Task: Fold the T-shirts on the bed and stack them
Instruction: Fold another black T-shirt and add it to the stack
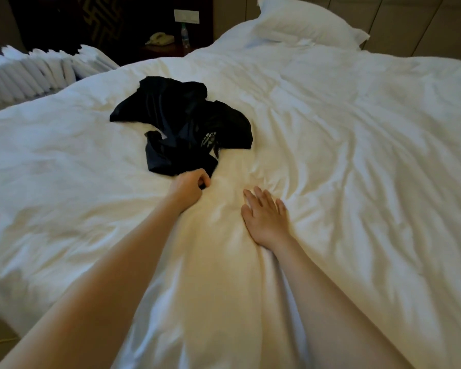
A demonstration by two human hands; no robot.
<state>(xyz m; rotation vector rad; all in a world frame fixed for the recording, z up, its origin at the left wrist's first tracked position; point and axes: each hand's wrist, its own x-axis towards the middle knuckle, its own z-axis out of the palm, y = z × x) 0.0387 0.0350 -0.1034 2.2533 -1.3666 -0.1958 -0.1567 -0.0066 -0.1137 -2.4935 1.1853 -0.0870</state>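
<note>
Crumpled on the white bed point(357, 134), well short of the pillow point(308, 25), lies a dark T-shirt point(181, 121). At its near edge the left hand point(188, 188) has its fingers closed on the cloth; beside it, the right hand point(265, 218) rests flat, fingers spread.

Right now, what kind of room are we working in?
Most likely a hotel room. The wide bed has plain white bedding and a pillow, a corded desk phone and water bottle sit on the nightstand, and rows of folded white towels lie at the far left.
</note>
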